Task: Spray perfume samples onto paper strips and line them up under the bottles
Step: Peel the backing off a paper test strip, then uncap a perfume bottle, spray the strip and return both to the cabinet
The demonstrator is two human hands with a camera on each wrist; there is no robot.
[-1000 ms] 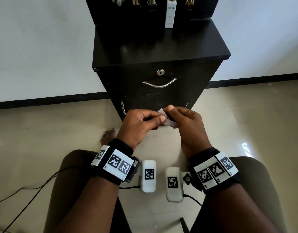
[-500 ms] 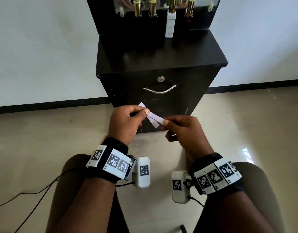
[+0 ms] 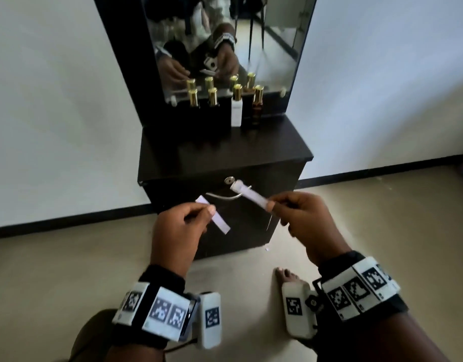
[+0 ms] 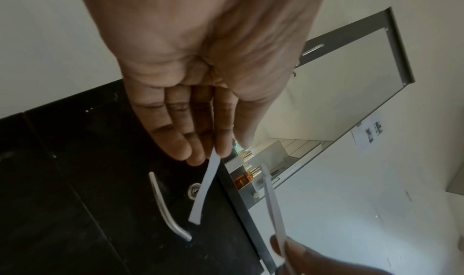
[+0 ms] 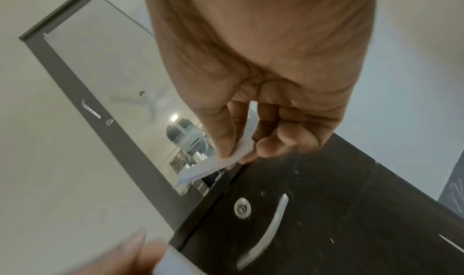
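My left hand (image 3: 208, 213) pinches one white paper strip (image 3: 215, 218) between thumb and fingers; the strip (image 4: 202, 190) hangs free below the fingertips (image 4: 220, 150). My right hand (image 3: 273, 205) pinches a small bundle of paper strips (image 3: 247, 195) that points up and left; the bundle (image 5: 213, 165) looks layered. The hands are apart, in front of the cabinet drawer. Several perfume bottles stand in a row at the back of the black cabinet top (image 3: 225, 155): two dark ones (image 3: 203, 111), a white one (image 3: 236, 111) and an amber one (image 3: 257, 108), all with gold caps.
A mirror (image 3: 225, 43) rises behind the bottles and doubles them. The drawer has a curved metal handle (image 3: 222, 197) and a lock (image 3: 228, 180). White walls flank the cabinet, beige floor lies below, and a bare foot (image 3: 286, 275) rests on the floor.
The hands, together on one bundle a second ago, have drawn apart; the left now has a single strip, the right keeps the rest. The head view has tilted up onto bottles and mirror.
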